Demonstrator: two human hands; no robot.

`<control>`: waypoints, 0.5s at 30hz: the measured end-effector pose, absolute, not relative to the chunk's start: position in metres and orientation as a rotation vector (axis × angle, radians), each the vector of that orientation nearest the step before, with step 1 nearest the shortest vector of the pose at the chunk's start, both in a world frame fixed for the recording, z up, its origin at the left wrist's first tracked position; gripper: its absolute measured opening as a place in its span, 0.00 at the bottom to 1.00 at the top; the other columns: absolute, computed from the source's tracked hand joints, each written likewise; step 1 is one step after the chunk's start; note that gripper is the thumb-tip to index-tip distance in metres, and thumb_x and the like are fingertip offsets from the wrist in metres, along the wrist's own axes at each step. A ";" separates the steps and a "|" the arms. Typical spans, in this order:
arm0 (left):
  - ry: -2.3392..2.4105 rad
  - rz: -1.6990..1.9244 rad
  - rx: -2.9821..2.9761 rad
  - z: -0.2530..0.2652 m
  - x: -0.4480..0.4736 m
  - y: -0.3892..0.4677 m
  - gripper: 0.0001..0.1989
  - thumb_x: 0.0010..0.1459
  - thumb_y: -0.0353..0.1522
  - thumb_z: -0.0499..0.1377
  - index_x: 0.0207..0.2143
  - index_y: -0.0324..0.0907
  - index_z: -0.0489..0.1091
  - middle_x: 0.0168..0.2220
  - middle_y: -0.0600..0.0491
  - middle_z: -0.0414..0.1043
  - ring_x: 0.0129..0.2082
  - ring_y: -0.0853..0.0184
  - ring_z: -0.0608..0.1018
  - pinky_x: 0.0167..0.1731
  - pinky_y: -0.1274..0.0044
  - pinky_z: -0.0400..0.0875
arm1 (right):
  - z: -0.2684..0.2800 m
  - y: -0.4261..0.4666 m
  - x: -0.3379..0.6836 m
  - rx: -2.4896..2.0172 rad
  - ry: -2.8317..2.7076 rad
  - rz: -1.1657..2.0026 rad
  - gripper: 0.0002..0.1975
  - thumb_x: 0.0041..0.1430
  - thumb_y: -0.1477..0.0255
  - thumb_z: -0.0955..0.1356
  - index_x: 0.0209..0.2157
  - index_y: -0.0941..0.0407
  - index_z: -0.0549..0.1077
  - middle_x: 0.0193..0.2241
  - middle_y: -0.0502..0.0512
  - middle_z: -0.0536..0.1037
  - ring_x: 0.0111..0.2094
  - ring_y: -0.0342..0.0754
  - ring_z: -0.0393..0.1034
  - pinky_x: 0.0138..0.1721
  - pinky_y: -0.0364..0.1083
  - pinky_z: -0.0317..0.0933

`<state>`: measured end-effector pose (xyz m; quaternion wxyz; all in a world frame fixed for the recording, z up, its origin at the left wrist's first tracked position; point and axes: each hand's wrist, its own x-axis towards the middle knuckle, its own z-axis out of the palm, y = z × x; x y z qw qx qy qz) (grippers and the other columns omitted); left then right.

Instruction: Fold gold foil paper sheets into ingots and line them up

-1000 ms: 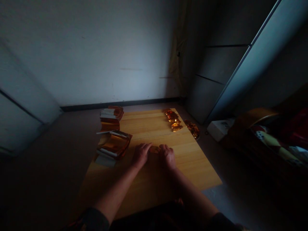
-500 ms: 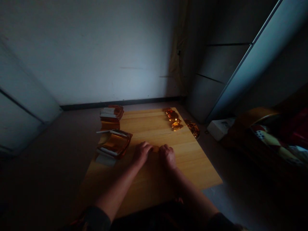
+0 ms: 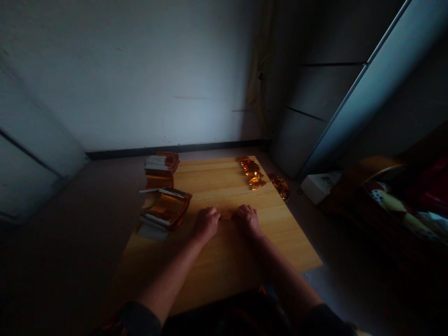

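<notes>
Gripping with closed left hand (image 3: 206, 223) and closed right hand (image 3: 248, 220) a small orange piece (image 3: 227, 215), holding it between both near the middle of the wooden table (image 3: 280, 233). Seeing from there at nine o'clock a near stack of orange sheets (image 3: 168, 209), at ten o'clock a far stack (image 3: 171, 162), at one o'clock a row of shiny pieces (image 3: 253, 174), at two o'clock, beyond the table, a shiny pile (image 3: 280, 187).

Foil piece (image 3: 227, 215): small, dull orange-brown, near the wood's own tone
Visible part: a short strip; folds and edges too dim to make out
Left end: held in the curled fingers of the left hand (image 3: 207, 221)
Right end: held under the right hand's (image 3: 248, 220) bent fingers
Lie: low, roughly level, mid-tabletop (image 3: 213, 186)
</notes>
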<state>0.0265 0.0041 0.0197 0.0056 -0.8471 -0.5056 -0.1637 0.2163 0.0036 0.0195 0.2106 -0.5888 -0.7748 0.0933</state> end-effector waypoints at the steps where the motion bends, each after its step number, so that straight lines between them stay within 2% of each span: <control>1: -1.593 -0.496 -2.650 0.021 0.027 0.002 0.13 0.57 0.25 0.49 0.32 0.40 0.74 0.31 0.47 0.69 0.33 0.63 0.70 0.35 0.71 0.62 | 0.019 0.007 0.217 -1.627 -2.170 0.250 0.06 0.59 0.70 0.67 0.34 0.50 0.77 0.38 0.52 0.74 0.41 0.47 0.62 0.41 0.44 0.49; 5: -1.657 -0.495 -2.635 0.023 0.027 -0.005 0.10 0.57 0.30 0.53 0.36 0.41 0.74 0.32 0.48 0.69 0.34 0.63 0.70 0.35 0.72 0.62 | 0.019 0.022 0.219 -1.602 -2.210 0.254 0.06 0.59 0.70 0.66 0.33 0.52 0.77 0.36 0.54 0.74 0.39 0.46 0.63 0.39 0.43 0.52; 9: -1.627 -0.489 -2.662 0.022 0.027 -0.008 0.14 0.59 0.31 0.52 0.45 0.48 0.72 0.32 0.50 0.69 0.34 0.65 0.70 0.34 0.73 0.59 | 0.019 0.026 0.217 -1.566 -2.234 0.286 0.08 0.60 0.73 0.65 0.32 0.54 0.77 0.33 0.53 0.74 0.36 0.44 0.65 0.37 0.41 0.53; 15: -1.588 -0.418 -2.674 0.026 0.024 -0.008 0.15 0.61 0.32 0.49 0.44 0.53 0.73 0.31 0.51 0.67 0.35 0.64 0.69 0.34 0.72 0.56 | 0.027 0.023 0.211 -1.670 -2.209 0.314 0.08 0.59 0.74 0.64 0.33 0.55 0.76 0.32 0.52 0.75 0.30 0.42 0.67 0.33 0.39 0.53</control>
